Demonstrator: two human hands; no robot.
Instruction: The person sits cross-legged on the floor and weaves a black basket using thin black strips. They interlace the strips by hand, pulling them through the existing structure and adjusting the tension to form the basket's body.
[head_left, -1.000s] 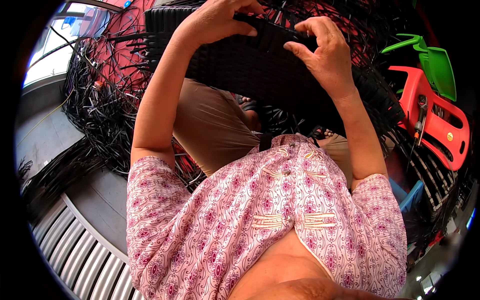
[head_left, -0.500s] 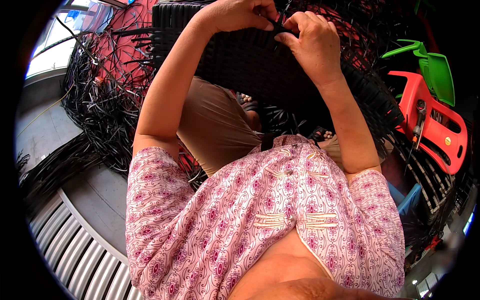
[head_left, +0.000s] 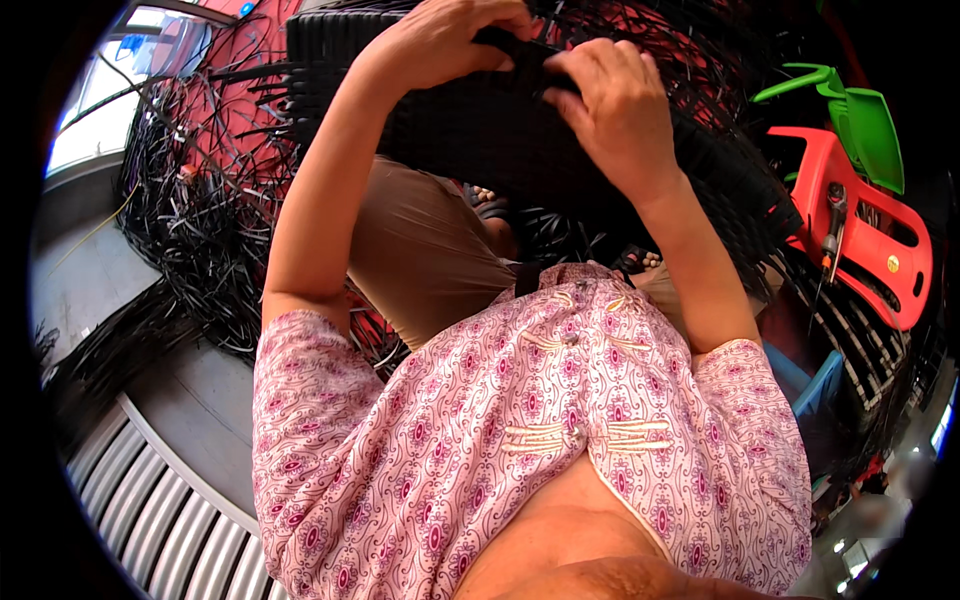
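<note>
A black woven panel (head_left: pixel 440 150) of flat strips lies across my lap, its upper edge near the top of the view. My left hand (head_left: pixel 445 42) is curled at that edge, with dark strip material between its thumb and fingers. Close by on the right, my right hand (head_left: pixel 618 105) bends its thumb and forefinger around a black strip at the same edge. A narrow dark gap separates the two hands. Black on black hides exactly how the strips run under the fingertips.
Tangled black strips (head_left: pixel 200 230) heap on the left over a red surface (head_left: pixel 262 40). A red plastic stool (head_left: pixel 865 240) stands on the right with a hand tool (head_left: pixel 833 225) on it. Behind it is a green plastic chair (head_left: pixel 868 135). A slatted metal bench (head_left: pixel 170 500) is lower left.
Both hands have shifted slightly left, and the right hand has dropped a little. The fingertips have come apart from each other. The whole view has moved a bit.
</note>
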